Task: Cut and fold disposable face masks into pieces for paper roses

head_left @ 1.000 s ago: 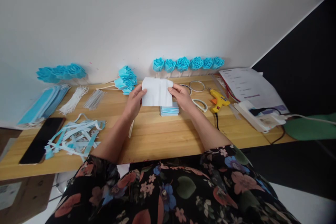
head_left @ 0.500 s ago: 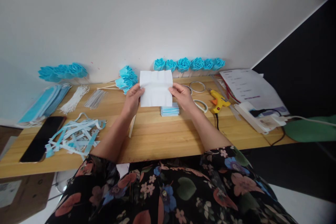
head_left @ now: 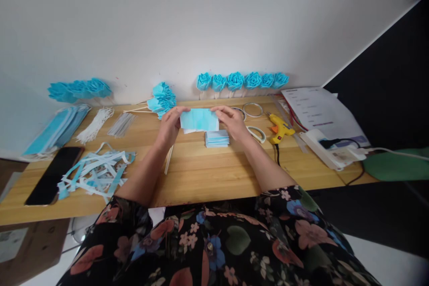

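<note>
A sheet of mask fabric (head_left: 199, 119), blue on the side facing me, is folded over with a strip of its white side showing at the lower edge. My left hand (head_left: 170, 124) pinches its upper left corner, and my right hand (head_left: 231, 121) pinches the upper right one. Both hands hold it above the table. Just below and right of the sheet lies a small stack of folded blue pieces (head_left: 217, 139). Blue fabric flowers on sticks (head_left: 161, 100) rest behind my left hand. Rolls of tape (head_left: 256, 134) lie to the right of my right hand.
A yellow glue gun (head_left: 280, 128) and a white power strip (head_left: 330, 149) lie on the right. Several blue flowers (head_left: 235, 81) line the wall. On the left are masks (head_left: 55, 130), white ear loops (head_left: 95, 125), wires (head_left: 122, 124), a phone (head_left: 55, 176) and cut strips (head_left: 95, 172).
The sheet was spread open with its white side toward me. Its top has come down over the front, so the blue side shows. Both hands still grip it.
</note>
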The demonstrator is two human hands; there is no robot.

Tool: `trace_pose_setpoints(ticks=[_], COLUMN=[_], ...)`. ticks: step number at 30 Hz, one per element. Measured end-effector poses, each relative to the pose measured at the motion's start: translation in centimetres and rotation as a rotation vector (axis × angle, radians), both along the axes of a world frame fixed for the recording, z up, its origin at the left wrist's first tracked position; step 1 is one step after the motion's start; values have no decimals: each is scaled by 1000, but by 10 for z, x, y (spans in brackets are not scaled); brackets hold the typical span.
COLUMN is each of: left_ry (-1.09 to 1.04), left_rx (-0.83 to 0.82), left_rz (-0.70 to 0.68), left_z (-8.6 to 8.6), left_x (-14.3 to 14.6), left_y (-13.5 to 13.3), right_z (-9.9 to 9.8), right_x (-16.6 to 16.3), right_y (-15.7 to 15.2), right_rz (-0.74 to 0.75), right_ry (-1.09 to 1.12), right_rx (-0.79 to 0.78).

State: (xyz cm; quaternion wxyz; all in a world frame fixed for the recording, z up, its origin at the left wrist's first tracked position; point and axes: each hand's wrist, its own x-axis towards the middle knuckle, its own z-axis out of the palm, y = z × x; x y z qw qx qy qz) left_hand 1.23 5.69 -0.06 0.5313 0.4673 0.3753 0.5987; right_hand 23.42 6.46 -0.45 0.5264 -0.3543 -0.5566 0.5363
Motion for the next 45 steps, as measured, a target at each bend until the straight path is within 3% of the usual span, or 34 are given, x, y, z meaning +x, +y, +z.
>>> trace_pose_setpoints(ticks=[7, 15, 18, 21, 27, 33, 37, 41, 45], left_ry=[65, 78, 79, 102, 236, 290, 241, 188, 169], left_rx=[63, 69, 89, 107, 155, 191, 129, -25, -120], left_rz=[17, 88, 94, 8, -271, -201, -111, -132, -123], left_z=[-3, -1, 4, 11, 27, 26, 18, 7, 1], left_x=[-1, -4, -3, 0, 10, 15, 18, 21, 22], left_y=[3, 4, 2, -4, -24, -26, -20, -17, -17], right_z=[-3, -9, -9, -2, 16, 13, 9, 3, -2], right_x=[-2, 0, 1, 0, -6, -13, -15, -16, -14], right_y=[6, 8, 8, 1, -16, -17, -16, -13, -9], right_rz=[-170, -124, -66, -36, 139, 60, 16, -64, -77], right_ry=[-78, -136, -263, -379, -354, -382, -244, -131, -157], right_rx=[78, 65, 96, 191, 278, 192, 84, 39, 45])
